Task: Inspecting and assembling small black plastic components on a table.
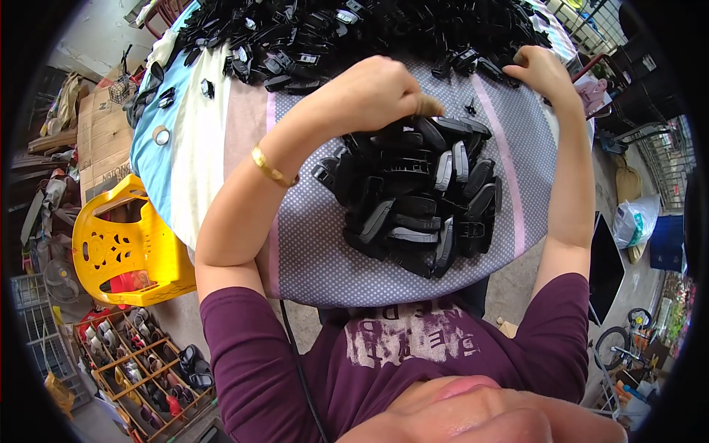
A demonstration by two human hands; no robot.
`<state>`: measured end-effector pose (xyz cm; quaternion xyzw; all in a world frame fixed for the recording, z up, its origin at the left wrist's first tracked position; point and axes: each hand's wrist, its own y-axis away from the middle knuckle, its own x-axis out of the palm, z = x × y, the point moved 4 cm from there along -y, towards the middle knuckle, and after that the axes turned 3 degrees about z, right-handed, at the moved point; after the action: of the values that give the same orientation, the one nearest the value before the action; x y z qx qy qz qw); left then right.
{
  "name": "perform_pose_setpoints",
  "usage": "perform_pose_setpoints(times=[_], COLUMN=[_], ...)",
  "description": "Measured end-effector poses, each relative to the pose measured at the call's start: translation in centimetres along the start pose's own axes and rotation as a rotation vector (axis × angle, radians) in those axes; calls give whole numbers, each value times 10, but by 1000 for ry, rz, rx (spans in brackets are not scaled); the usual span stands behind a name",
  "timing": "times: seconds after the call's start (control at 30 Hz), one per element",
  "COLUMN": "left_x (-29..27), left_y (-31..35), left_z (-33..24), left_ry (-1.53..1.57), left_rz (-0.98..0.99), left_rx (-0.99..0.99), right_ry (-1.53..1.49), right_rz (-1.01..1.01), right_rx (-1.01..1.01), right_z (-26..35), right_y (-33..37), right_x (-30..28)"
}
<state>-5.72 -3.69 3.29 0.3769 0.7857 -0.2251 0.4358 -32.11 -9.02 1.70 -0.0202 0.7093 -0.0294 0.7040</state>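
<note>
My left hand (377,92) hangs above the far edge of a small pile of black plastic pieces (443,170). Its fingers curl inward, and whatever they may hold is hidden. A yellowish cover wraps one fingertip. The pieces look long and rounded, some with grey glossy faces; their exact kind I cannot tell. At the right end of a large heap of similar black pieces (295,37), my right hand (543,70) bends down with its thumb and fingers drawn together. Its fingertips are close to a black piece (490,70), and anything inside its grip is hidden.
A cloth with dotted grey, pink, cream and blue bands (310,262) covers the round table. A tape roll (161,135) lies toward its left side. Beside it stand a yellow plastic chair (166,247) and a wooden shoe rack (140,369). A black cable (292,340) runs down near my left side.
</note>
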Motion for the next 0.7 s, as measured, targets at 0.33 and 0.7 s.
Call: perform_pose_setpoints(times=[0.33, 0.7], left_x=[35, 8], left_y=[-79, -4], left_z=[33, 49], left_ry=[-355, 355], left_rz=[-237, -417], left_rx=[-181, -105], right_ry=[-152, -1339], right_rz=[-114, -160], right_rx=[-145, -474], right_z=[36, 94], right_y=[-6, 15], right_x=[14, 2])
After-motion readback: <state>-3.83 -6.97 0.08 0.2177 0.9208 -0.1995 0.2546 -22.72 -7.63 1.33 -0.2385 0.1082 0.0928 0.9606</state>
